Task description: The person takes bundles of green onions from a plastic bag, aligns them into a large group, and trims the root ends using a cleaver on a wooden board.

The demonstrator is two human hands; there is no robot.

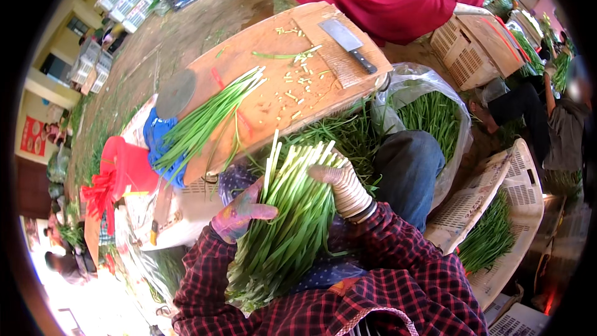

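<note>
A thick bundle of green Chinese chives [294, 205], pale stem ends up, stands between my two gloved hands above my lap. My left hand [245, 212], in a pink patterned glove, presses the bundle's left side with the thumb across it. Against the right side, near the stem ends, rests my right hand [343, 184] in a striped knit glove; the bundle hides some of its fingers. Beyond them, a smaller bunch of chives [219, 112] lies on a wooden board [275, 86] among cut stem pieces [298, 88]. A cleaver [347, 44] lies at the board's far right corner.
Right of the board is a plastic bag [454, 86] of greens; farther right, a plastic crate [527, 238] holds more. A red bucket [128, 168], red gloves [102, 196] and a blue cloth [161, 135] are at the left. A person [564, 126] sits at the far right.
</note>
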